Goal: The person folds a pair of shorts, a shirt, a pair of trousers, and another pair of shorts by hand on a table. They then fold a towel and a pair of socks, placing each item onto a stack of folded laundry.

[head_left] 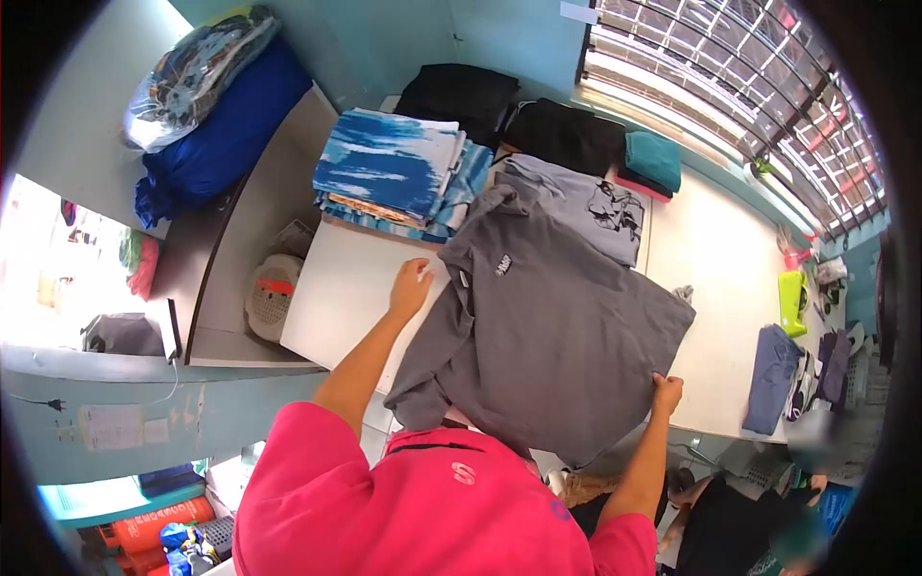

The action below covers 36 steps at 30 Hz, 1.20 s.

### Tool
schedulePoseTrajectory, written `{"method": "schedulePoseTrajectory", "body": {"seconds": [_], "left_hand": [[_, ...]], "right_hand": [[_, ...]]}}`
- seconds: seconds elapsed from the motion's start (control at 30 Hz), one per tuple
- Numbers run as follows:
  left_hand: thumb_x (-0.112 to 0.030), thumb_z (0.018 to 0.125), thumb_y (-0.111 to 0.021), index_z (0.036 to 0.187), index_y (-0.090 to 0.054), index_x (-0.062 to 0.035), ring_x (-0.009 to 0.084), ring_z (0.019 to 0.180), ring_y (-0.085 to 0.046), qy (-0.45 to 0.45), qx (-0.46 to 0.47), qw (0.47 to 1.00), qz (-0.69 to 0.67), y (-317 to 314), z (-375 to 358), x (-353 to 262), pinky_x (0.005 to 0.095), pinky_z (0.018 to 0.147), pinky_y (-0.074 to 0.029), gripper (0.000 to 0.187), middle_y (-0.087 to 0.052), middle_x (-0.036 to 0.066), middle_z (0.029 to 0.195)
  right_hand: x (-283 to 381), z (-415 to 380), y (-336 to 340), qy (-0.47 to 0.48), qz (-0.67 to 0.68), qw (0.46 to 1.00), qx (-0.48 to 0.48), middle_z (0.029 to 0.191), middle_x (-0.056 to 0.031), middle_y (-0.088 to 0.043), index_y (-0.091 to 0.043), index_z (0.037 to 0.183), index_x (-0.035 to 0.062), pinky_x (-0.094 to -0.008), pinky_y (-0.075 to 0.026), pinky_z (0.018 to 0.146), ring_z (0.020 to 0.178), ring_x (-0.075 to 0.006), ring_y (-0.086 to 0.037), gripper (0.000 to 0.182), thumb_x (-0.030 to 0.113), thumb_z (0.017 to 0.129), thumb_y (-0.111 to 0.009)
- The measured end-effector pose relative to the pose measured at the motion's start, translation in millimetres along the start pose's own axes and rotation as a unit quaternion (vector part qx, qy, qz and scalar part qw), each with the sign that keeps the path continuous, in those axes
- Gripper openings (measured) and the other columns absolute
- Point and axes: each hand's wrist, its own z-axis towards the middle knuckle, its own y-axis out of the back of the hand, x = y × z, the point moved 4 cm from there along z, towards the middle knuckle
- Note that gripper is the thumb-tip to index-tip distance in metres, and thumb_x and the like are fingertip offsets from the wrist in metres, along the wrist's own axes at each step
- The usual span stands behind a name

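A dark grey shirt (pixel 567 326) with a small pale logo lies spread over the white table, its lower part hanging past the front edge. My right hand (pixel 667 392) pinches the shirt's hem at its right side. Left of the shirt, my left hand (pixel 411 290) hovers at the tabletop with fingers loosely apart and nothing in them. Under the shirt's far end is a light grey-blue shirt (pixel 615 216) with a black print. Beyond my left hand sits a stack of folded blue-and-white patterned cloth (pixel 389 163).
Black folded clothes (pixel 567 132) and a teal folded cloth (pixel 653 158) line the back of the white table (pixel 715 336). Blue folded trousers (pixel 771 379) and a lime-green object (pixel 792 302) are at the right end. At lower right is another person (pixel 720 523). A dark-edged cabinet (pixel 216 254) stands left.
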Motion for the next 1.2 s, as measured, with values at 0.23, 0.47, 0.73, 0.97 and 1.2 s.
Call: {"method": "schedulePoseTrajectory", "body": {"seconds": [0.23,0.47,0.73,0.97,1.2], "left_hand": [[-0.029,0.073,-0.065,0.1,-0.052,0.0001,0.0283,0.094,-0.053,0.054,-0.008,0.997,-0.056,-24.7,29.7,-21.9,0.0353,0.08,-0.041,0.042,-0.056,0.016,0.101],[-0.026,0.066,-0.072,0.088,-0.055,-0.0032,0.0147,0.073,-0.052,0.092,0.135,0.974,-0.157,-48.2,39.0,-18.9,0.0275,0.065,-0.041,0.036,-0.056,0.004,0.074],[-0.031,0.078,-0.063,0.092,-0.055,-0.0048,0.0101,0.08,-0.05,0.137,0.182,0.948,-0.221,14.3,66.1,-95.8,0.0231,0.073,-0.04,0.03,-0.056,0.003,0.086],[-0.027,0.082,-0.058,0.089,-0.055,-0.012,0.0104,0.079,-0.051,0.093,0.102,0.913,-0.383,112.7,115.1,-125.4,0.0269,0.071,-0.04,0.017,-0.055,-0.002,0.086],[-0.03,0.083,-0.056,0.112,-0.055,-0.0055,0.0151,0.105,-0.045,-0.019,-0.03,0.952,-0.304,231.9,177.1,-228.3,0.0282,0.091,-0.034,0.038,-0.05,0.004,0.116]], "right_hand": [[-60.6,50.0,-55.4,-0.039,0.243,0.961,0.13,0.073,-0.0064,-0.056,-0.055,0.079,0.0008,-0.0271,-0.04,0.063,0.066,-0.0157,-0.051,0.026,0.014,0.063,-0.07],[12.5,1.7,-2.5,-0.076,0.511,0.843,0.151,0.074,-0.0042,-0.051,-0.052,0.085,0.0018,-0.0285,-0.041,0.062,0.07,-0.0141,-0.048,0.024,0.014,0.069,-0.065],[59.9,27.3,59.4,0.059,0.656,0.733,0.17,0.094,-0.0099,-0.058,-0.045,0.117,0.0015,-0.0254,-0.046,0.075,0.083,-0.0147,-0.056,0.04,-0.002,0.078,-0.055],[48.8,84.3,159.6,0.136,0.672,0.719,0.118,0.088,-0.0025,-0.059,-0.056,0.098,0.0053,-0.0238,-0.047,0.071,0.08,-0.0117,-0.057,0.018,0.0,0.081,-0.056],[87.0,150.3,297.5,0.231,0.646,0.721,0.1,0.092,-0.0023,-0.059,-0.054,0.102,0.0079,-0.0271,-0.045,0.076,0.085,-0.0131,-0.057,0.02,0.004,0.082,-0.056]]}}
